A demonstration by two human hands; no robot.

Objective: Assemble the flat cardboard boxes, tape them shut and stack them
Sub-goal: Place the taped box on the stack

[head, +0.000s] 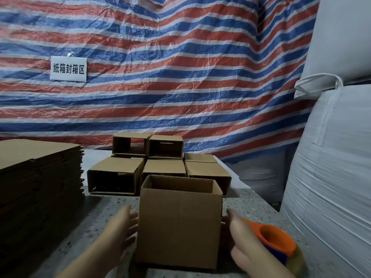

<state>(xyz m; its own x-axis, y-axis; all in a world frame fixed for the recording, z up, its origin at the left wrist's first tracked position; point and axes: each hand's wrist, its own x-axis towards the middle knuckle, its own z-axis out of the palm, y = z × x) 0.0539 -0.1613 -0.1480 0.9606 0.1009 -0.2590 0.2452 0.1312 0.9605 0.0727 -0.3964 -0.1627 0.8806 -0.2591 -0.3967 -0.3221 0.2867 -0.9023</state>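
One open-topped cardboard box (178,221) stands upright on a speckled table (251,205), between two hands. The left hand (122,229), fingers spread and relaxed, lies at the box's left side. The right hand (243,243), at its right side, holds an orange tape dispenser (277,243). Beyond the hands sit seven assembled boxes (166,157). Left of the left hand rises one stack of flat cardboard (38,177).
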